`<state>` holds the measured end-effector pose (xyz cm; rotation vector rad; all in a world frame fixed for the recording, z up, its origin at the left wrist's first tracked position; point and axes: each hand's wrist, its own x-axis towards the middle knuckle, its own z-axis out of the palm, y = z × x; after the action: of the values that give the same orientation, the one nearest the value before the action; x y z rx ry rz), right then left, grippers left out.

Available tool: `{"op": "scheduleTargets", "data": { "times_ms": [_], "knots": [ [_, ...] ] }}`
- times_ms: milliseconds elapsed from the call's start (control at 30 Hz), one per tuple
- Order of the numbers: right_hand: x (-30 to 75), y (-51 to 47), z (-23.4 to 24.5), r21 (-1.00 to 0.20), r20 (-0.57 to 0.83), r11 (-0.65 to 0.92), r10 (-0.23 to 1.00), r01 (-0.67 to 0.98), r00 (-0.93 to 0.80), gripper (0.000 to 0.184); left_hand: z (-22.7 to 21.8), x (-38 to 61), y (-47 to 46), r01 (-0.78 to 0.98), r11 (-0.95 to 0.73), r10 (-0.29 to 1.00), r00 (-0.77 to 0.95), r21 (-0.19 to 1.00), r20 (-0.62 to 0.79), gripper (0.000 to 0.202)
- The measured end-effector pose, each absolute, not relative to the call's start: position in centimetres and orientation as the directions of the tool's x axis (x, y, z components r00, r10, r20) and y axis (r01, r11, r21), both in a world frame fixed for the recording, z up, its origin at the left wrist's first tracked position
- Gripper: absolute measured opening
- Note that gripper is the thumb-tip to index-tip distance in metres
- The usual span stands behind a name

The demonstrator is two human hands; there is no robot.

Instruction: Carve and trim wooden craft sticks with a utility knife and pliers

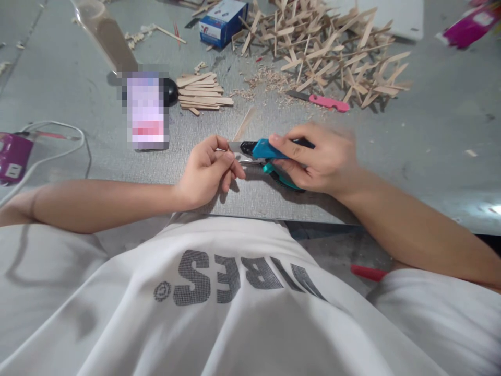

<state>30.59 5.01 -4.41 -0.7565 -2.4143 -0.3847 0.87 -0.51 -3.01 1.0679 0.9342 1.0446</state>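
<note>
The right hand is gripping a blue cutter in the centre of the frame, while the left hand is curling beside the blade, whether pinching it I cannot tell.

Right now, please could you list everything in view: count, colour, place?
Hand tool: apparently one, blue-teal, centre
Loose stick: one, pale, beyond tool
Stick bundle: one, pale, upper middle
Stick pile: one, pale, upper right
Wood bits: many, pale, by pile
Knife: one, pink-handled, by pile
Box: one, blue-white, beside pile
Pixelated thing: one, pinkish, left of bundle
Round thing: one, black, beside bundle
Container: one, brownish, upper left
Unclear items: two, purple, far left, upper right
Cable: one, white, left
Flat thing: one, white, behind pile
Unclear strip: one, red, lower right
Table: one, grey, across view
Shirt: one, white, bottom
Left hand: one, bare, at tool
Right hand: one, bare, on tool
</note>
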Motion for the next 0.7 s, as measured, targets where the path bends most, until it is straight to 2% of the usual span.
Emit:
{"op": "scheduleTargets", "data": {
  "times_ms": [100,233,333,433,567,700],
  "knots": [
    [30.34,4.88,-4.53,0.106,0.562,0.743,0.503,0.66,-0.657,0.059,-3.11,0.79,-0.49,-0.186,0.143,0.965,0.246,0.972,-0.095,0.03],
    [30.79,5.44,-4.35,0.177,0.655,0.767,0.375,0.616,-0.656,0.047,-2.98,0.73,-0.48,-0.201,0.133,0.965,0.251,0.971,-0.08,0.021],
    [31.11,5.73,-4.06,0.161,0.671,0.803,0.337,0.574,-0.66,0.043,-2.89,0.71,-0.54,-0.193,0.143,0.964,0.25,0.971,-0.093,0.018],
    [31.01,5.54,-4.02,0.132,0.673,0.842,0.311,0.523,-0.671,0.044,-2.99,0.73,-0.59,-0.184,0.138,0.967,0.236,0.973,-0.092,0.025],
    [30.69,5.08,-4.24,0.148,0.589,0.791,0.412,0.594,-0.695,0.047,-3.23,0.82,-0.57,-0.175,0.122,0.971,0.224,0.977,-0.081,0.031],
    [30.86,4.97,-4.21,0.152,0.6,0.799,0.392,0.581,-0.697,0.046,-3.28,0.85,-0.5,-0.175,0.121,0.97,0.229,0.977,-0.079,0.027]
  ]
}}
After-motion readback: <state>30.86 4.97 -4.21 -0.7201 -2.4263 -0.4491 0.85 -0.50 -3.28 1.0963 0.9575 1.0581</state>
